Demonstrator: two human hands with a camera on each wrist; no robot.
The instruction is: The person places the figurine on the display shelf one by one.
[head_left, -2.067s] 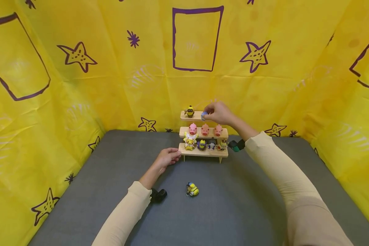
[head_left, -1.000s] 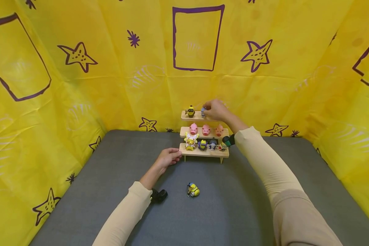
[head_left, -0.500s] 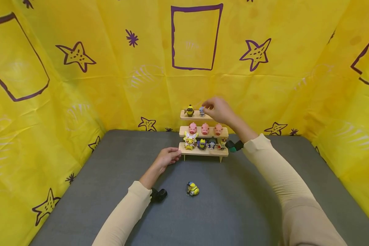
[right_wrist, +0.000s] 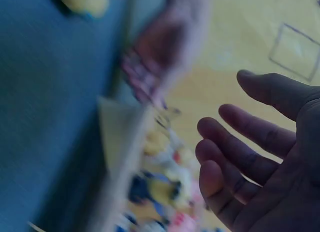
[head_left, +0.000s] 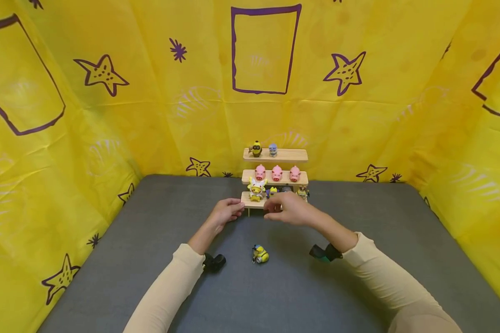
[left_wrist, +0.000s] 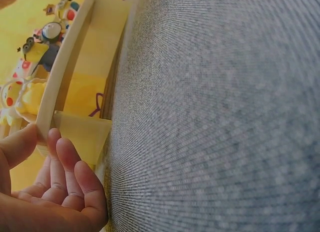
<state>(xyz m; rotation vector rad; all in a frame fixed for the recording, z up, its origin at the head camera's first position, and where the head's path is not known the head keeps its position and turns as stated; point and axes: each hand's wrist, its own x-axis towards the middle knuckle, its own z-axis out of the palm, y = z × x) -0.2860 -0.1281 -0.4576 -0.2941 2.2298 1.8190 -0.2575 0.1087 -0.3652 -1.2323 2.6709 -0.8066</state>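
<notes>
My left hand (head_left: 226,212) pinches the left end of the lowest tier of a wooden display shelf (left_wrist: 57,82), thumb above and fingertips beneath. With its fingers relaxed and holding nothing, my right hand (head_left: 291,209) hovers in front of that tier, hiding part of it. On the top tier stand a yellow figurine with dark goggles (head_left: 256,149) and a small blue figurine (head_left: 272,150). Three pink pig figurines (head_left: 277,173) line the middle tier. Several figurines share the lowest, including a yellow one in a white hood (head_left: 256,189). A yellow minion figurine (head_left: 260,254) lies on the table.
The grey cloth-covered table (head_left: 158,240) stretches around the shelf. A yellow patterned curtain (head_left: 158,115) encloses the back and both sides, close behind the top tier. Black wrist cameras (head_left: 326,253) are strapped under both wrists.
My right hand has let go of the blue figurine, which stands on the top tier, and has come down toward me in front of the lowest tier. My left hand keeps its place.
</notes>
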